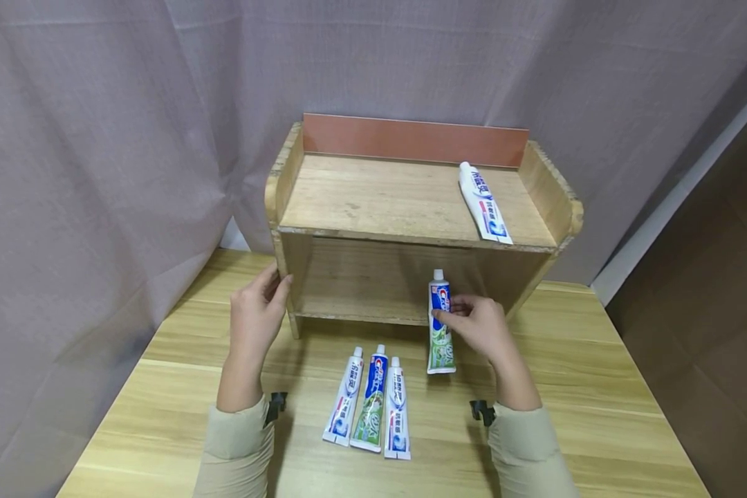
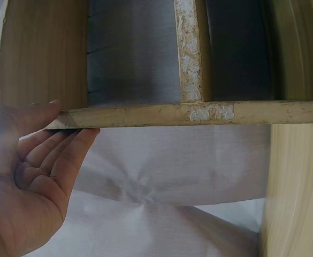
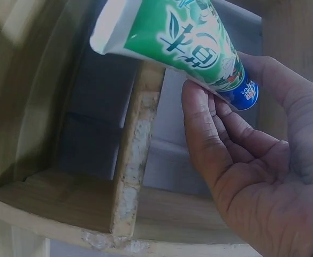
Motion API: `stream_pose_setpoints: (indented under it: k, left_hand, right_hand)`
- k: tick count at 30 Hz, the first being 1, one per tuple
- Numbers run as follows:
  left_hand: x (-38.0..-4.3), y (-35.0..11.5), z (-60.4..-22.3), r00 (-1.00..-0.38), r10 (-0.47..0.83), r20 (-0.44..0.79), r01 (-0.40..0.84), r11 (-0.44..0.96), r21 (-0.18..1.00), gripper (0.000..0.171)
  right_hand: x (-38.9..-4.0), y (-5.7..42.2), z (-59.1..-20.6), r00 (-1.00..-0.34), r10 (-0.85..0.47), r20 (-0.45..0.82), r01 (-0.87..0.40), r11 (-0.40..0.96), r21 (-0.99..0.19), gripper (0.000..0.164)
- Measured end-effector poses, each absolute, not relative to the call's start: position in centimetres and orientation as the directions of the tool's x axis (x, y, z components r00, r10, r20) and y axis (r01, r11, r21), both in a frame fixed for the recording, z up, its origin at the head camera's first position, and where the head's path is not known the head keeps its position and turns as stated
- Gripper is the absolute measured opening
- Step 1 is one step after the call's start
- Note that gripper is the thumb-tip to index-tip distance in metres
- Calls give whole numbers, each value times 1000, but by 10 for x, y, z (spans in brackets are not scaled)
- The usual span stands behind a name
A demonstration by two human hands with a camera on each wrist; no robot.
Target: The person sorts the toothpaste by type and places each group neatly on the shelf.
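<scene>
My right hand [image 1: 482, 328] pinches a blue and green Crest toothpaste tube [image 1: 441, 353] between thumb and fingers. Its white cap points up toward the lower opening of a small wooden shelf [image 1: 361, 200]. Seen from the right wrist, the tube's green flat end [image 3: 161, 27] faces the camera. My left hand [image 1: 258, 304] grips the front edge of the shelf's left side panel [image 2: 145, 115], thumb on one face and fingers on the other. A white and blue toothpaste tube [image 1: 482, 204] lies on the upper board at the right, cap toward the back.
On the table [image 1: 180, 387] before the shelf lie a white tube [image 1: 344, 404], a blue and green tube [image 1: 371, 408] and another white tube [image 1: 398, 415], caps toward the shelf. A reddish-brown strip [image 1: 413, 140] backs the top board. A grey curtain [image 1: 124, 138] hangs behind.
</scene>
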State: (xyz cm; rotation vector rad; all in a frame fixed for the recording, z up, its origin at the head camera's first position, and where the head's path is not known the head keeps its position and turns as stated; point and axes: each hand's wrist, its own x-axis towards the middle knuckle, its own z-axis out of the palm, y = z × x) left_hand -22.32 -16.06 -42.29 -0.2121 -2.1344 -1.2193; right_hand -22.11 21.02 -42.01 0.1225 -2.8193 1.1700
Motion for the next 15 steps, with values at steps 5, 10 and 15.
stream_pose_setpoints:
  k: [5, 10, 15]
  left_hand:
    - [-223, -161, -422, -769, -177, 615, 443, 546, 711, 31]
    - [-224, -161, -423, -768, -178, 615, 442, 548, 710, 30]
    - [-224, -161, -424, -766, -177, 618, 446, 546, 709, 31]
  right_hand:
    - [-227, 214, -418, -994, -32, 107, -98, 705, -703, 50]
    - [-232, 217, -418, -993, -30, 113, -100, 717, -690, 50]
    - [-235, 217, -416, -992, -35, 119, -106, 736, -669, 51]
